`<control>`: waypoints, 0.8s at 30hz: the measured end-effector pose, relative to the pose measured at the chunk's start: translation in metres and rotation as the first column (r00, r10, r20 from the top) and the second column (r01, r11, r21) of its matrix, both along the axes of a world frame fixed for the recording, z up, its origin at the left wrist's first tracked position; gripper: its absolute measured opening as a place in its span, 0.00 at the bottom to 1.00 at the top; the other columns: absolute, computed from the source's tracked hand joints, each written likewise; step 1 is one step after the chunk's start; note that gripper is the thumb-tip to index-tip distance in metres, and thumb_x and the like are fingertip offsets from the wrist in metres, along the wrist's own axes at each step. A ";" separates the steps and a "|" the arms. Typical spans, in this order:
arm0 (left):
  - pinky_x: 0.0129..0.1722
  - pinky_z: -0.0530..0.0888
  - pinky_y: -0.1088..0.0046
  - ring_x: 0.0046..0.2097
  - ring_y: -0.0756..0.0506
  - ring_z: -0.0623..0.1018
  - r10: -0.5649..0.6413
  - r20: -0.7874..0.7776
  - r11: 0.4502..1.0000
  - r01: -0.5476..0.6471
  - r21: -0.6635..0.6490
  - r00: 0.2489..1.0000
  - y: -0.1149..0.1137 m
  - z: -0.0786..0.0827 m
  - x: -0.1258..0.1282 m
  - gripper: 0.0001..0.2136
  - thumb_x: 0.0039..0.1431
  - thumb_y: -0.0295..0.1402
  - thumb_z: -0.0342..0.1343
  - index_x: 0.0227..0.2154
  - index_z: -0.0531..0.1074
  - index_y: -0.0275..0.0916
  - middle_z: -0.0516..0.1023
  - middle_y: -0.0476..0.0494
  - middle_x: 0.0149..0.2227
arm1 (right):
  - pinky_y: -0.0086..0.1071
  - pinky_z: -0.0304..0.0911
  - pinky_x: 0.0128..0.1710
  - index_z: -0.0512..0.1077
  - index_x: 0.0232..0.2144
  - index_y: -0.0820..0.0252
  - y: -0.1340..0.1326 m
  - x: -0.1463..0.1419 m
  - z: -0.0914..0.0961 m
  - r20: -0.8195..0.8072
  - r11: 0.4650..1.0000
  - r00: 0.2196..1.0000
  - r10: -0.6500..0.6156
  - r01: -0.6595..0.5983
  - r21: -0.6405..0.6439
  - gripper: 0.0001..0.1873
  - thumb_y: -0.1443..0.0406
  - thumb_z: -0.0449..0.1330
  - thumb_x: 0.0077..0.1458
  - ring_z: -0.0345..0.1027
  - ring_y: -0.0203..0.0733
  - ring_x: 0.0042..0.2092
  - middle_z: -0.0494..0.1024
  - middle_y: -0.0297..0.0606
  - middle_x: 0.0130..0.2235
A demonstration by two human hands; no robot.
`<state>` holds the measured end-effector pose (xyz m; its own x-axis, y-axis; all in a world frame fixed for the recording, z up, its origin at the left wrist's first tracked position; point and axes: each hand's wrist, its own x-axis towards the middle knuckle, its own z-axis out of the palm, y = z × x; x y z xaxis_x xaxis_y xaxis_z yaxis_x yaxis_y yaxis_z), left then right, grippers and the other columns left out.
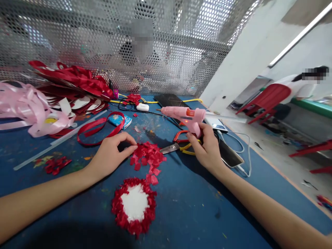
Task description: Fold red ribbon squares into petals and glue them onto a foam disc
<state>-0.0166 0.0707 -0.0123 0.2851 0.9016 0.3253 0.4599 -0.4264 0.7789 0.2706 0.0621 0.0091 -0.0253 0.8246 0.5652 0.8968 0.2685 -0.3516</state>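
My right hand (pixel 207 148) is wrapped round the handle of a pink glue gun (pixel 183 114), raised above the table with its nozzle pointing left. A clear glue stick sticks out of its back. My left hand (pixel 111 154) pinches thumb and forefinger together at the left edge of a pile of small red ribbon pieces (pixel 147 155), seemingly on one piece. Nearer to me lies a white disc (pixel 135 203) ringed with red ribbon pieces, its middle bare white. Scissors (pixel 169 148) with orange and yellow handles lie between the pile and my right hand.
Pink ribbon (pixel 23 103), red ribbon heaps (pixel 75 77) and glue sticks (pixel 62 138) lie at left. A blue packet (pixel 120 121) is behind my left hand. A phone (pixel 230 152) with a white cable is at right. A perforated metal screen (pixel 109 45) stands behind; a person sits far right.
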 end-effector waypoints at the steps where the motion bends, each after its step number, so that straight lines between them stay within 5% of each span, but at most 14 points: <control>1: 0.38 0.72 0.71 0.35 0.46 0.77 0.009 0.003 1.000 -0.009 -0.005 1.000 -0.001 0.000 0.000 0.02 0.55 0.34 0.58 0.29 0.72 0.44 0.78 0.51 0.32 | 0.38 0.62 0.36 0.62 0.46 0.57 -0.001 0.001 0.000 -0.012 1.000 1.000 0.000 -0.001 -0.008 0.16 0.58 0.50 0.57 0.66 0.45 0.35 0.73 0.41 0.38; 11: 0.42 0.72 0.71 0.39 0.45 0.78 -0.065 -0.057 0.997 0.063 -0.037 0.996 -0.004 0.005 0.002 0.06 0.57 0.38 0.57 0.33 0.76 0.45 0.81 0.50 0.35 | 0.44 0.64 0.42 0.62 0.48 0.60 0.008 0.005 -0.006 0.068 0.978 0.986 0.149 -0.137 -0.157 0.17 0.58 0.48 0.59 0.68 0.51 0.44 0.73 0.49 0.45; 16: 0.50 0.68 0.67 0.46 0.43 0.76 -0.039 -0.094 0.992 0.050 0.116 0.995 -0.002 0.006 0.002 0.09 0.60 0.37 0.52 0.32 0.77 0.42 0.80 0.46 0.40 | 0.44 0.65 0.42 0.63 0.46 0.61 0.010 0.005 -0.006 0.089 0.976 0.984 0.157 -0.141 -0.167 0.17 0.59 0.50 0.57 0.69 0.52 0.43 0.73 0.49 0.43; 21: 0.48 0.70 0.65 0.44 0.43 0.76 0.102 -0.002 0.994 -0.102 0.037 0.995 0.001 0.004 -0.001 0.07 0.56 0.31 0.53 0.34 0.75 0.40 0.78 0.44 0.41 | 0.43 0.66 0.38 0.65 0.43 0.62 0.012 0.006 -0.006 0.133 0.985 0.977 0.165 -0.157 -0.070 0.15 0.58 0.52 0.56 0.70 0.49 0.39 0.75 0.47 0.40; 24: 0.44 0.72 0.65 0.43 0.43 0.76 0.175 0.054 0.984 -0.175 -0.001 0.983 0.004 0.000 -0.008 0.08 0.54 0.31 0.53 0.36 0.73 0.39 0.77 0.42 0.42 | 0.38 0.66 0.34 0.67 0.38 0.58 0.004 0.008 0.005 0.146 0.953 0.970 0.196 -0.223 0.203 0.08 0.62 0.55 0.56 0.71 0.45 0.35 0.76 0.42 0.34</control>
